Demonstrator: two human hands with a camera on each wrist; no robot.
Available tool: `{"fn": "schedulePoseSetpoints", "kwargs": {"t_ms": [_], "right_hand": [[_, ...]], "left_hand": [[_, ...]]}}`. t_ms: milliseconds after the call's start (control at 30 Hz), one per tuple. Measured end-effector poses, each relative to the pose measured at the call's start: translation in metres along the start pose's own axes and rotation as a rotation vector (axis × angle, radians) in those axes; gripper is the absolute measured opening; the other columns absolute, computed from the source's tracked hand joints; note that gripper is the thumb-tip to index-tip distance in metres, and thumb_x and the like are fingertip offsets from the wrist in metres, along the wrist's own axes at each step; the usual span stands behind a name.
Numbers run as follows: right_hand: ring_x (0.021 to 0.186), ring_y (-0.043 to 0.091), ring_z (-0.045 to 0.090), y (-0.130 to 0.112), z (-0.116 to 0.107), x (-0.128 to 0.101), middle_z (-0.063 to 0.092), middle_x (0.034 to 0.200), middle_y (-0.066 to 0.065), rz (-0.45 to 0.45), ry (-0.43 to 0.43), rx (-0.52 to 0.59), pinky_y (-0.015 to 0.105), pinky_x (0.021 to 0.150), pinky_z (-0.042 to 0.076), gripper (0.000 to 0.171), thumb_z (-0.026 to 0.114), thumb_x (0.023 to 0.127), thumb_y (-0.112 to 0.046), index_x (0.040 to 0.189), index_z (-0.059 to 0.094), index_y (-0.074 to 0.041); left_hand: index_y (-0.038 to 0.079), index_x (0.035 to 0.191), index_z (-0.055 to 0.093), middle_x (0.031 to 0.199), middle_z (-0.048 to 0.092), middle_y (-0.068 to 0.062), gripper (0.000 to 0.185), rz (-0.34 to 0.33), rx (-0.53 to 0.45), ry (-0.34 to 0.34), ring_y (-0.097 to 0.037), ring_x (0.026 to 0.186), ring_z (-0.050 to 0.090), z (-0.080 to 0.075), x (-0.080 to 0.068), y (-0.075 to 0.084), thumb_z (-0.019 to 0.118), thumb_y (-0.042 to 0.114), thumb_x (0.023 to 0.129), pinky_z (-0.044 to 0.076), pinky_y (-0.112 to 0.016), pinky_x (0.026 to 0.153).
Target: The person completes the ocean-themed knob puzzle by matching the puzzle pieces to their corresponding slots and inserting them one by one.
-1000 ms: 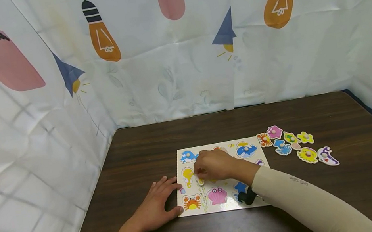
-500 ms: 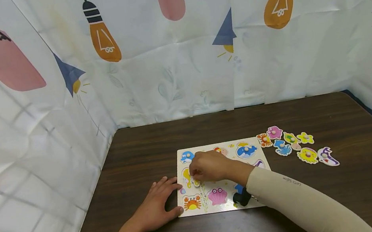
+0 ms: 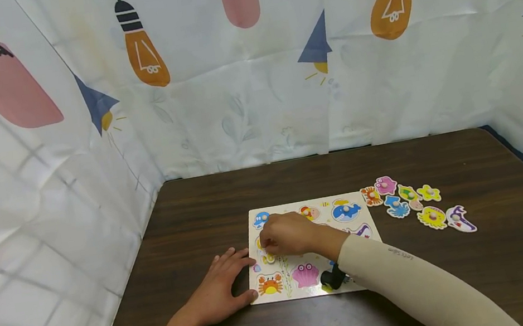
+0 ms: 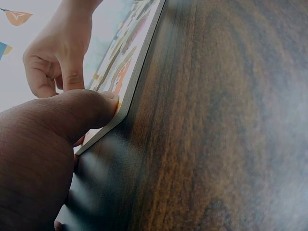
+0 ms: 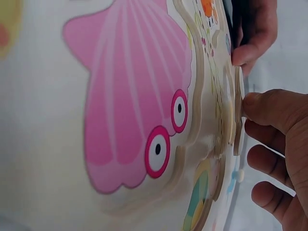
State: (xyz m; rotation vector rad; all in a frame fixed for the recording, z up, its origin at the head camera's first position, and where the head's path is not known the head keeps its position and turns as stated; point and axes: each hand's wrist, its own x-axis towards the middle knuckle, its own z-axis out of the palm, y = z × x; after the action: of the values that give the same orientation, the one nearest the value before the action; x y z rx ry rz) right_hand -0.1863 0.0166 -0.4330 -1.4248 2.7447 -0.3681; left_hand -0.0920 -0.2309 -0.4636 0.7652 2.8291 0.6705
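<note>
A wooden puzzle board (image 3: 284, 208) with sea animals lies on the dark table. My right hand (image 3: 270, 247) hovers over its left side and pinches a yellow seahorse piece (image 3: 268, 259). The right wrist view shows the thumb (image 5: 272, 110) against that piece (image 5: 238, 113), which stands tilted off the board beside the pink shell (image 5: 130, 110). My left hand (image 3: 221, 284) lies flat on the table, its thumb (image 4: 77, 113) pressed against the board's left edge (image 4: 139, 72). A crab (image 3: 270, 284), a shell (image 3: 306, 275) and a blue whale (image 3: 346, 210) sit in the board.
Several loose animal pieces (image 3: 417, 206) lie on the table to the right of the board. Printed curtains (image 3: 238, 76) close in the table at the back and on both sides. A black strap (image 3: 330, 278) on my right wrist hangs over the board's front.
My right hand has moved left across the board with the yellow piece, and now covers the seahorse spot. The left hand has stayed where it was.
</note>
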Motion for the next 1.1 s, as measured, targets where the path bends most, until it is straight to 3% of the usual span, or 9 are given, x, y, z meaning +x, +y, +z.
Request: {"fn": "schedulePoseSetpoints", "kwargs": {"t_ms": [1100], "right_hand": [[0.083, 0.005, 0.053, -0.005, 0.008, 0.012, 0.064, 0.085, -0.018, 0.035, -0.038, -0.026, 0.024, 0.062, 0.046, 0.007, 0.072, 0.094, -0.029, 0.097, 0.079, -0.028]], "left_hand": [[0.020, 0.138, 0.057, 0.157, 0.043, -0.004, 0.056, 0.005, -0.005, 0.017, -0.039, 0.150, 0.028, -0.002, -0.001, 0.004, 0.077, 0.040, 0.089, 0.017, -0.067, 0.118]]}}
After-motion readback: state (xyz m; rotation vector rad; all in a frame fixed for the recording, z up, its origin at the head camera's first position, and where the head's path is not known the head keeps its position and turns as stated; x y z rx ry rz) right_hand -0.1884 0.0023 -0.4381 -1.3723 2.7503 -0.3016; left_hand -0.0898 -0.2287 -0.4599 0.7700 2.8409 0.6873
